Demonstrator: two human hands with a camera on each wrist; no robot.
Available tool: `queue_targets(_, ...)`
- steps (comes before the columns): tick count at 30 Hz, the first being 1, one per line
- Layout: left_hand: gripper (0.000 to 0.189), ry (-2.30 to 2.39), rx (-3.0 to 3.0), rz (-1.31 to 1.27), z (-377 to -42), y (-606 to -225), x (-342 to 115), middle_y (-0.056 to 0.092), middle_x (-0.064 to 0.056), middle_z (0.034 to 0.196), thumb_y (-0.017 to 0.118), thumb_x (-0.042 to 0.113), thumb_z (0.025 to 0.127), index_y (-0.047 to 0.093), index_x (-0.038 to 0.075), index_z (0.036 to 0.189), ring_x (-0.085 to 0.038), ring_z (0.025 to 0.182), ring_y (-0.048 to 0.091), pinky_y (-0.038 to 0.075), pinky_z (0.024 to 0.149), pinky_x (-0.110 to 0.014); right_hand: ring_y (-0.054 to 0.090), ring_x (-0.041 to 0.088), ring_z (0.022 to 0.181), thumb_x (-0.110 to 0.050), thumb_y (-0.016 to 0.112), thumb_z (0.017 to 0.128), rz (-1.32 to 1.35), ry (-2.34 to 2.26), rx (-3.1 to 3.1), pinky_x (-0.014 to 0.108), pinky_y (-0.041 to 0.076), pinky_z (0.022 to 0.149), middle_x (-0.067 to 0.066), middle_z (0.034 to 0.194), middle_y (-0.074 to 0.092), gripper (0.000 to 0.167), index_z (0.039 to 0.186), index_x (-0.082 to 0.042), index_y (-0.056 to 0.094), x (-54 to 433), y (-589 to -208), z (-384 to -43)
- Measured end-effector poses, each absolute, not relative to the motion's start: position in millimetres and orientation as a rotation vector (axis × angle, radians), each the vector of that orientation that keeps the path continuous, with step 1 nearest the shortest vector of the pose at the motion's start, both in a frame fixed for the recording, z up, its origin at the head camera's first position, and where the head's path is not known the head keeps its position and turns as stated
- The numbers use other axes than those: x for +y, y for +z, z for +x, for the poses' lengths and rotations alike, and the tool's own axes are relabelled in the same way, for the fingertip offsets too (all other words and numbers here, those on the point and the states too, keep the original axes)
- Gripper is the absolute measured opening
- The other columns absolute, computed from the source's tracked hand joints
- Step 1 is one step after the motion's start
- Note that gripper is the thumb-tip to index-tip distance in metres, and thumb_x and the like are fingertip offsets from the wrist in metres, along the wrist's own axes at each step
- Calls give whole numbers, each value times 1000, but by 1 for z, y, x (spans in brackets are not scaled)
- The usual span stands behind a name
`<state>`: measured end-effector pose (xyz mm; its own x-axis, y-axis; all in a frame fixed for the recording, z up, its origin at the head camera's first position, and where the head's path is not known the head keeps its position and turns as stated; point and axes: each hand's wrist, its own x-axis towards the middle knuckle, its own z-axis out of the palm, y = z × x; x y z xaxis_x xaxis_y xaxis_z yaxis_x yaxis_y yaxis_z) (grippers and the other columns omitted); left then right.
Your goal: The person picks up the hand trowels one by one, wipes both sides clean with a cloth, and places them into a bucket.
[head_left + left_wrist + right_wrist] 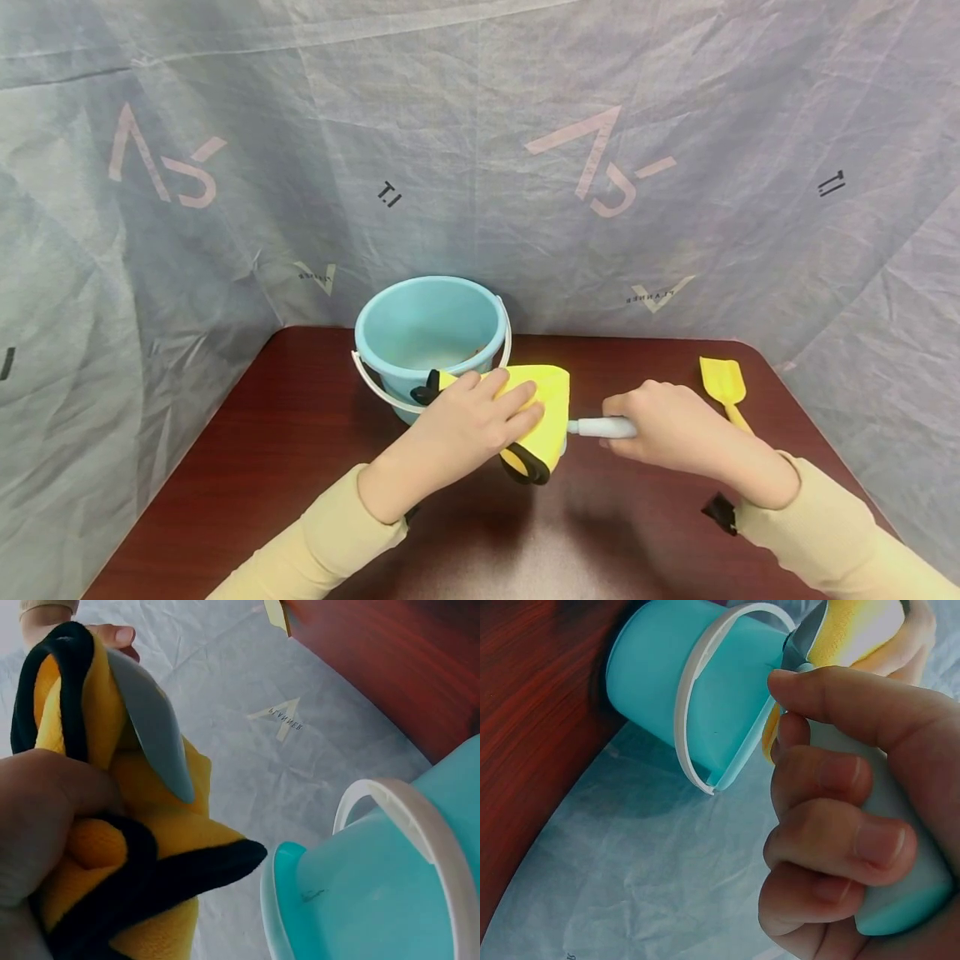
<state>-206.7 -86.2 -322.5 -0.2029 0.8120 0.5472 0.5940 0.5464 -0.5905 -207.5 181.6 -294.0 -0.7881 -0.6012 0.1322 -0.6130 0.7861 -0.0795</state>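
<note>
My left hand grips a yellow cloth with black edging, folded around the blade of a toy shovel. The shovel's grey-blue blade shows between the cloth's folds in the left wrist view; the rest of it is covered. My right hand has its fingers curled round the shovel's pale blue handle, which ends in teal. Both hands are above the table, in front of a light blue bucket. The cloth overlaps the bucket's front right side in the head view.
The bucket's white carrying handle hangs down at its front. Something small and brownish shows inside the bucket. A yellow toy shovel lies at the right on the dark red table. Grey printed sheeting hangs behind the table.
</note>
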Motion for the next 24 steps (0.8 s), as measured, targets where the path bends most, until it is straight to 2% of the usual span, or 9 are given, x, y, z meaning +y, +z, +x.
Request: queue_targets(24,25,328,-1994,-1170,-201,-334,-86,61,3,104,64,8,77,64,19,100,-21,83,50,34,57,-28,26,4,49,-20,72,71,984,152,-2851,21,26,43,-14,52,28,30,59,-28,46,182,-298,-205)
